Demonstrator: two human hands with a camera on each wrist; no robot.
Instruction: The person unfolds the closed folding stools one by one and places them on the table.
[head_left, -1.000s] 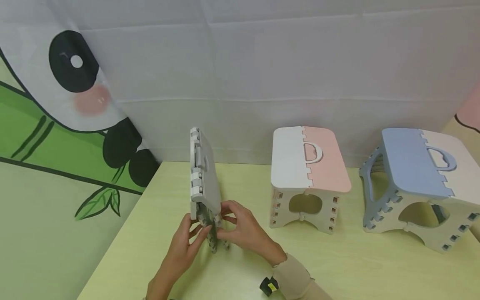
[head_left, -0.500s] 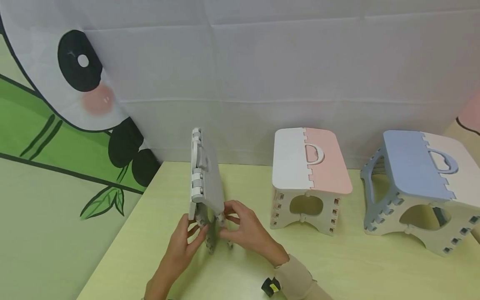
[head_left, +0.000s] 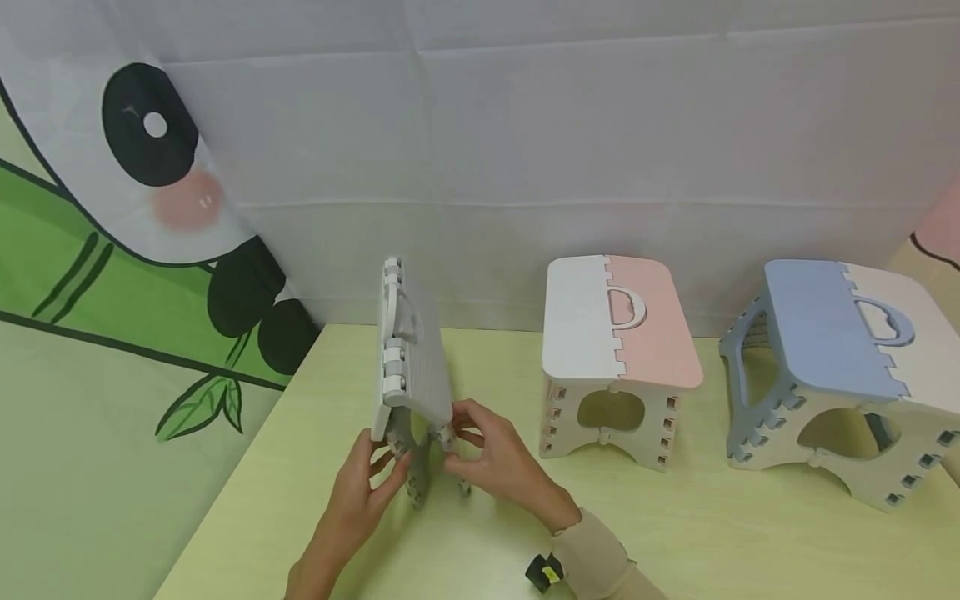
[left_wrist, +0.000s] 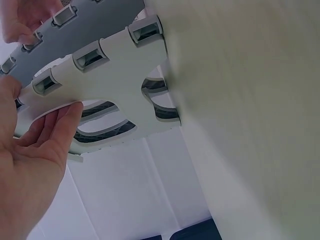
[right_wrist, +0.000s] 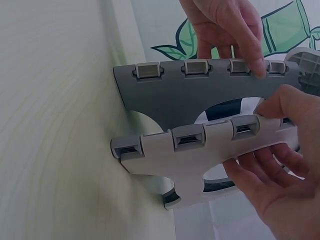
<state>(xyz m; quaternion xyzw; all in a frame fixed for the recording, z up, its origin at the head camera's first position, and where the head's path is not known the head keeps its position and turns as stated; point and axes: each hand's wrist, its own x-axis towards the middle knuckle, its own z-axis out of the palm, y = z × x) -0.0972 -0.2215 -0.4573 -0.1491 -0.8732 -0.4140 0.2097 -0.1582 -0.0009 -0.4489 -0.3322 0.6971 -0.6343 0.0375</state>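
Observation:
A grey-and-white folding stool (head_left: 423,367) stands upright and partly folded on the table, its seat halves close together at a narrow angle. My left hand (head_left: 356,496) grips the left leg panel near its upper end. On the other side, my right hand (head_left: 502,462) pinches the right leg panel between thumb and fingers. A gap shows between the lower ends of the two leg panels. In the right wrist view, a grey leg panel (right_wrist: 165,92) and a white leg panel (right_wrist: 200,145) stand apart, the right hand's fingers (right_wrist: 250,165) reaching under the white one.
An unfolded white-and-pink stool (head_left: 622,321) stands to the right of the hands. Farther right is an unfolded blue-and-white stool (head_left: 832,325). A white cloth (head_left: 480,167) hangs behind the table (head_left: 300,467). A small black object (head_left: 542,573) sits by the right sleeve.
The two leg panels of the grey stool have spread wider apart. My left hand has shifted slightly left and my right hand slightly right, both still holding the panels.

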